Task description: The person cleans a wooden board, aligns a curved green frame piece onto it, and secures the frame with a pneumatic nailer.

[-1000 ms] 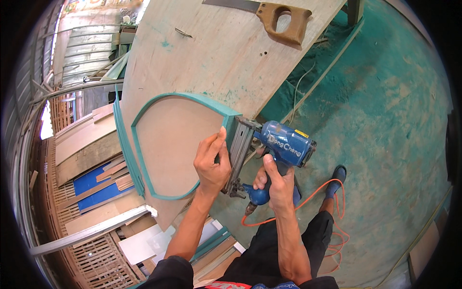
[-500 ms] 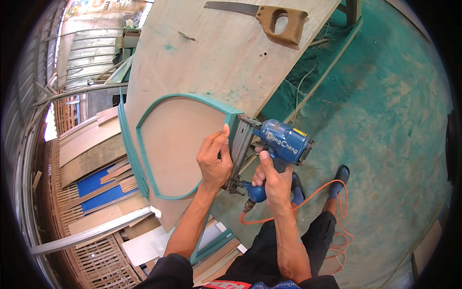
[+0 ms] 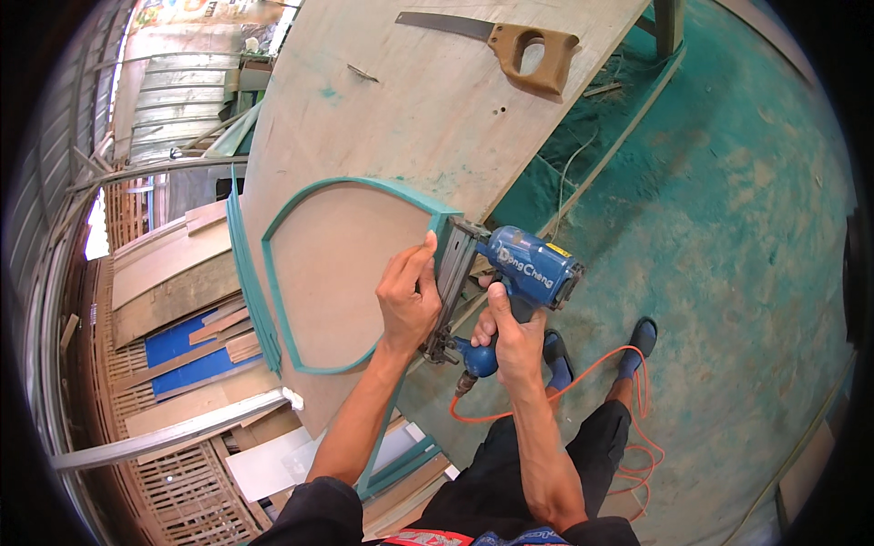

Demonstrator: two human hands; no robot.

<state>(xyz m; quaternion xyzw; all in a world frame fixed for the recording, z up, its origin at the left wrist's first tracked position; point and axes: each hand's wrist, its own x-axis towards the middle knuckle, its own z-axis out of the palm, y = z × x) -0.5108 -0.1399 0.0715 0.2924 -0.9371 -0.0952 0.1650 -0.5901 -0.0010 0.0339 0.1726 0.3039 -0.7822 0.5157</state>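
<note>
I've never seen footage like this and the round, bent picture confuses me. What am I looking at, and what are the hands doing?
The camera sits on a person's head and looks down through a fisheye lens, so straight edges bend. The forearms entering from below are the person's own. The right hand grips a blue nail gun fed by an orange hose. The left hand presses on a teal curved frame lying on a plywood sheet. A handsaw rests at the sheet's far end.
</note>
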